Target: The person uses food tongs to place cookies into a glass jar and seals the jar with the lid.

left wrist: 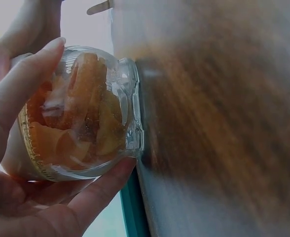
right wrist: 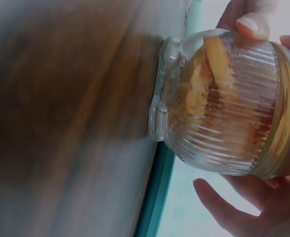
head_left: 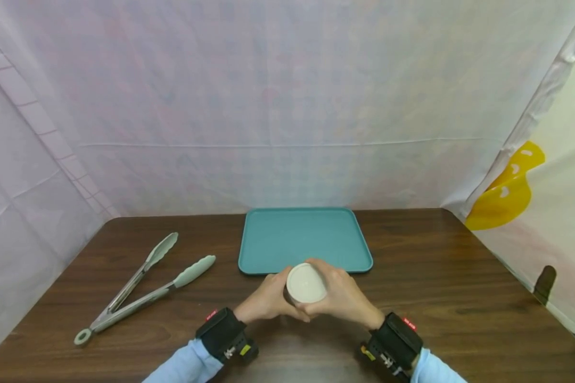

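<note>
Both hands are around a small glass jar (left wrist: 83, 116) with a white lid (head_left: 306, 283), near the front edge of the tray. Ribbed sides show on the jar in the right wrist view, and orange-brown pieces (right wrist: 204, 89) fill it. It is upright, its clear base at the wooden tabletop (head_left: 441, 298). My left hand (head_left: 270, 298) grips it from the left, thumb along the near side and a finger low on the far side. From the right, my right hand (head_left: 337, 292) holds it up by the lid, thumb on the near side, with one finger stretched away from the glass.
Behind the jar lies a teal tray (head_left: 302, 234). Spread metal tongs (head_left: 124, 303) with pale green tips rest on the left of the table. White cloth (head_left: 268, 106) hangs behind the table, and a yellow shape (head_left: 503, 197) shows on the right-hand cloth.
</note>
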`<state>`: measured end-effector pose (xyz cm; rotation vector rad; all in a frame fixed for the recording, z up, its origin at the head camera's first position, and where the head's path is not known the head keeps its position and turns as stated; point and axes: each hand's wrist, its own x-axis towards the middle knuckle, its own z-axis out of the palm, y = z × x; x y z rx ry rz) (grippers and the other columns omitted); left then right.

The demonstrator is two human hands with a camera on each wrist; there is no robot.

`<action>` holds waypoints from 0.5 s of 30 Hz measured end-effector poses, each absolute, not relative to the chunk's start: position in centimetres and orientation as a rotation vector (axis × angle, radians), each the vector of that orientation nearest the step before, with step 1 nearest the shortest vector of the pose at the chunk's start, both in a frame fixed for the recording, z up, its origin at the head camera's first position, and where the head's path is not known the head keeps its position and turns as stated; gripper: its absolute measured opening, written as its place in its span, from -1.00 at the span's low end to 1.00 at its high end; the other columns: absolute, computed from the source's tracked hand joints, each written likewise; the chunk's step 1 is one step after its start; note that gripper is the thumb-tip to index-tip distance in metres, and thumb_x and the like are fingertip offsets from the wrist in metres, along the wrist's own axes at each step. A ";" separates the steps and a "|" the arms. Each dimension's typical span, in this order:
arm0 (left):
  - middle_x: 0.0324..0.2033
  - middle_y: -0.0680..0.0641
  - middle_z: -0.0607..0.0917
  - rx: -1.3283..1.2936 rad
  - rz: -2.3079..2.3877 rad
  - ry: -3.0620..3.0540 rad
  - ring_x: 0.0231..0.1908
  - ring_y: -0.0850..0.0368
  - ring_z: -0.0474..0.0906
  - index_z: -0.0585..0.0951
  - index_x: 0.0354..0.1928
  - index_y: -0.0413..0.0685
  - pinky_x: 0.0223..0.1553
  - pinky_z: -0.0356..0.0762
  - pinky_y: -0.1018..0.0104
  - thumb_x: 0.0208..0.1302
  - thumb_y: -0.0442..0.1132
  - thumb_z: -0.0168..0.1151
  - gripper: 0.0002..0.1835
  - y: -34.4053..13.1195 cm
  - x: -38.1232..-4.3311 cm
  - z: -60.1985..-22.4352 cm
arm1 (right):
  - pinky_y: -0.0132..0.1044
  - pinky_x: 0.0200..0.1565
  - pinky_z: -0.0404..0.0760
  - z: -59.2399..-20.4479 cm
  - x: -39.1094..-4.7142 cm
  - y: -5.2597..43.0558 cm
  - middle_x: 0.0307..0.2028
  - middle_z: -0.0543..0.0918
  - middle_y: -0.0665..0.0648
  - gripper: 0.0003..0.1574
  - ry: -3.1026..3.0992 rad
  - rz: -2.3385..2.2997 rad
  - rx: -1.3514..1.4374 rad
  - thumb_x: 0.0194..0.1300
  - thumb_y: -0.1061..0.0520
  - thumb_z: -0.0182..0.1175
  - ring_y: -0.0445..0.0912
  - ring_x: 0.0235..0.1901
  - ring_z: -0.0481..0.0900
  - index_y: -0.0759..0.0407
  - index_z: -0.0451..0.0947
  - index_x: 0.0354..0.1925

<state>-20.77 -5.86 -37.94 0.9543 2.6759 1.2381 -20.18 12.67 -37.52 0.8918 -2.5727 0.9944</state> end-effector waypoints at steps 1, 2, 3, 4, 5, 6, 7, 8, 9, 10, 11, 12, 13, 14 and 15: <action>-0.10 -0.07 0.55 0.957 1.239 2.685 -0.11 0.02 0.49 0.34 0.13 -0.12 -0.12 0.43 0.22 -0.40 -0.06 0.55 -0.07 -5.8 -20.8 -37.9 | -0.33 -0.35 0.53 -37.5 -20.1 12.6 -0.14 0.57 0.11 -0.11 -2.574 0.991 0.879 -0.21 -0.13 0.37 -0.06 -0.26 0.57 0.21 0.35 0.08; -0.11 -0.07 0.55 0.959 1.239 2.693 -0.11 0.02 0.49 0.35 0.13 -0.12 -0.12 0.43 0.23 -0.41 -0.06 0.55 -0.08 -5.8 -20.7 -37.9 | -0.33 -0.36 0.52 -37.6 -20.0 12.6 -0.14 0.57 0.13 -0.10 -2.574 0.988 0.867 -0.21 -0.14 0.37 -0.05 -0.26 0.57 0.22 0.35 0.08; -0.12 -0.07 0.56 0.962 1.235 2.701 -0.12 0.02 0.50 0.35 0.12 -0.12 -0.13 0.43 0.23 -0.42 -0.06 0.55 -0.08 -5.8 -20.7 -37.9 | -0.33 -0.36 0.53 -37.6 -20.0 12.6 -0.14 0.57 0.14 -0.09 -2.575 0.990 0.860 -0.21 -0.14 0.36 -0.05 -0.26 0.58 0.24 0.34 0.09; -0.12 -0.07 0.56 0.965 1.234 2.704 -0.12 0.02 0.50 0.35 0.12 -0.13 -0.13 0.43 0.23 -0.42 -0.06 0.55 -0.08 -5.8 -20.7 -38.0 | -0.33 -0.36 0.53 -37.6 -20.0 12.6 -0.13 0.57 0.14 -0.08 -2.576 0.998 0.858 -0.20 -0.14 0.36 -0.05 -0.26 0.57 0.25 0.34 0.09; -0.11 -0.08 0.55 0.963 1.240 2.696 -0.12 0.02 0.50 0.35 0.13 -0.13 -0.13 0.43 0.23 -0.41 -0.07 0.55 -0.08 -5.8 -20.7 -37.9 | -0.32 -0.35 0.53 -37.6 -20.0 12.6 -0.12 0.56 0.15 -0.08 -2.577 1.013 0.860 -0.19 -0.14 0.36 -0.04 -0.25 0.57 0.27 0.33 0.10; -0.12 -0.08 0.55 0.962 1.237 2.697 -0.12 0.02 0.50 0.35 0.12 -0.14 -0.13 0.44 0.23 -0.41 -0.06 0.55 -0.08 -5.8 -20.7 -37.9 | -0.31 -0.35 0.53 -37.6 -20.0 12.6 -0.11 0.55 0.16 -0.06 -2.580 1.020 0.864 -0.18 -0.14 0.35 -0.03 -0.24 0.57 0.28 0.32 0.11; -0.11 -0.09 0.55 0.962 1.239 2.691 -0.11 0.01 0.49 0.34 0.13 -0.15 -0.13 0.44 0.22 -0.40 -0.07 0.55 -0.08 -5.8 -20.7 -37.9 | -0.30 -0.33 0.53 -37.7 -20.0 12.6 -0.09 0.54 0.18 -0.05 -2.582 1.036 0.873 -0.17 -0.13 0.35 -0.02 -0.22 0.56 0.29 0.30 0.12; -0.10 -0.10 0.55 0.963 1.240 2.684 -0.11 0.00 0.49 0.34 0.13 -0.16 -0.13 0.44 0.21 -0.39 -0.07 0.54 -0.08 -5.9 -20.8 -37.9 | -0.28 -0.32 0.53 -37.7 -20.0 12.6 -0.07 0.52 0.19 -0.05 -2.582 1.051 0.886 -0.16 -0.13 0.35 -0.01 -0.20 0.55 0.30 0.28 0.13; -0.10 -0.11 0.55 0.959 1.239 2.678 -0.11 -0.01 0.49 0.33 0.13 -0.17 -0.13 0.44 0.21 -0.38 -0.07 0.54 -0.07 -5.9 -20.8 -37.9 | -0.27 -0.30 0.53 -37.8 -20.0 12.7 -0.05 0.51 0.19 -0.02 -2.586 1.061 0.893 -0.17 -0.13 0.36 -0.01 -0.18 0.54 0.30 0.27 0.15; -0.09 -0.12 0.54 0.959 1.236 2.674 -0.10 -0.02 0.49 0.32 0.14 -0.18 -0.12 0.44 0.20 -0.38 -0.06 0.54 -0.07 -5.9 -20.8 -37.9 | -0.26 -0.28 0.53 -37.8 -20.0 12.7 -0.03 0.49 0.20 0.00 -2.589 1.069 0.901 -0.17 -0.13 0.36 -0.01 -0.16 0.53 0.31 0.25 0.17; -0.08 -0.12 0.54 0.958 1.232 2.672 -0.09 -0.02 0.49 0.32 0.15 -0.18 -0.12 0.44 0.20 -0.38 -0.06 0.54 -0.06 -5.9 -20.8 -37.9 | -0.25 -0.27 0.53 -37.8 -20.0 12.7 -0.01 0.48 0.21 0.03 -2.589 1.066 0.905 -0.18 -0.14 0.37 -0.01 -0.15 0.52 0.30 0.23 0.18; -0.07 -0.12 0.54 0.957 1.231 2.668 -0.09 -0.02 0.49 0.31 0.15 -0.18 -0.11 0.44 0.19 -0.38 -0.05 0.54 -0.05 -5.9 -20.9 -38.0 | -0.25 -0.26 0.53 -37.9 -20.0 12.8 0.00 0.48 0.21 0.07 -2.588 1.058 0.907 -0.19 -0.15 0.38 -0.01 -0.14 0.52 0.30 0.21 0.20; -0.06 -0.13 0.53 0.958 1.231 2.664 -0.08 -0.02 0.48 0.30 0.17 -0.18 -0.10 0.43 0.17 -0.38 -0.05 0.54 -0.04 -5.9 -20.9 -37.9 | -0.24 -0.25 0.53 -37.9 -20.0 12.8 0.00 0.48 0.20 0.08 -2.585 1.059 0.911 -0.20 -0.15 0.39 -0.02 -0.14 0.52 0.30 0.20 0.20; -0.05 -0.13 0.52 0.956 1.227 2.665 -0.07 -0.02 0.48 0.30 0.18 -0.17 -0.09 0.42 0.17 -0.38 -0.05 0.54 -0.03 -5.9 -21.0 -37.9 | -0.24 -0.25 0.53 -37.9 -20.1 12.9 -0.01 0.48 0.20 0.11 -2.582 1.047 0.914 -0.22 -0.16 0.40 -0.03 -0.14 0.52 0.30 0.19 0.21; -0.05 -0.13 0.52 0.958 1.223 2.667 -0.06 -0.02 0.47 0.29 0.18 -0.17 -0.08 0.42 0.15 -0.38 -0.04 0.54 -0.02 -5.9 -21.1 -37.9 | -0.25 -0.25 0.53 -37.8 -20.2 12.9 -0.02 0.49 0.19 0.12 -2.579 1.035 0.919 -0.22 -0.17 0.40 -0.04 -0.15 0.52 0.29 0.18 0.20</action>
